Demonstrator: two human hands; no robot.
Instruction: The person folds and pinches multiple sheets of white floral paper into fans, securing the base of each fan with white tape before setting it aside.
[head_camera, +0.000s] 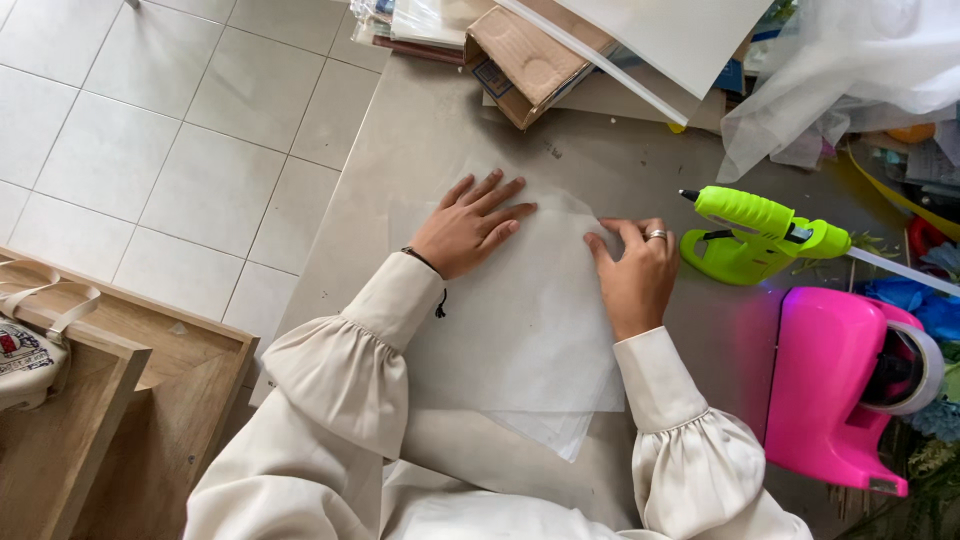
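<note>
The thin, translucent white sheet of paper (520, 330) is lying flat on the grey table top (420, 130), its upper edge running under both hands and its lower corner reaching close to the person's body at the table's near edge. To the left the table's edge is dropping off to a pale tiled floor (150, 150), with bare table showing between sheet and edge; above the sheet a stretch of open grey surface is lying before a brown cardboard box (525, 55).

The left hand (468, 232) is resting palm down on the sheet's upper left part, fingers spread and straight, gripping nothing. The right hand (632, 275), wearing one ring, is pressing down at the sheet's upper right edge with fingers bent; whether it is pinching the paper cannot be told.

To the right, well clear of the sheet, one lime-green glue gun (760, 235) is lying, and one bright pink tape dispenser (835, 385) is standing below it.
</note>
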